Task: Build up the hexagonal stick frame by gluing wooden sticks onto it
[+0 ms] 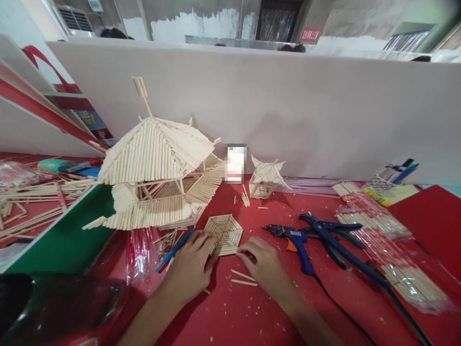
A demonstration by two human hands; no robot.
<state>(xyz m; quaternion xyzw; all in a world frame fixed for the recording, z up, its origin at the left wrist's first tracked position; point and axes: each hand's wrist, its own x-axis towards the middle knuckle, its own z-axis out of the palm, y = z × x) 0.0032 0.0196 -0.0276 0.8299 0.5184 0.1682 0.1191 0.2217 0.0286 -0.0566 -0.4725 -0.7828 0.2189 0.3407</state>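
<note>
Hexagonal stick panel (228, 236) lies face up, evenly broad, left hand (194, 259) holding its edge, right hand (264, 263) pinched narrow, contents unclear.

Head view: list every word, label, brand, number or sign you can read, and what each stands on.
"!" on the printed panel at left; characters beside it blurred.
Red wall sign: characters too small to read surely.
Glue gun label: too small to read.
Stick wrappers: nothing legible.

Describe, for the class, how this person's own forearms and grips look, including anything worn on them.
The left grip and right grip are bare human hands, with no glove or ring visible. The left forearm and right forearm taper towards the wrists; no sleeve, watch, bracelet, marking or cable shows on them.
</note>
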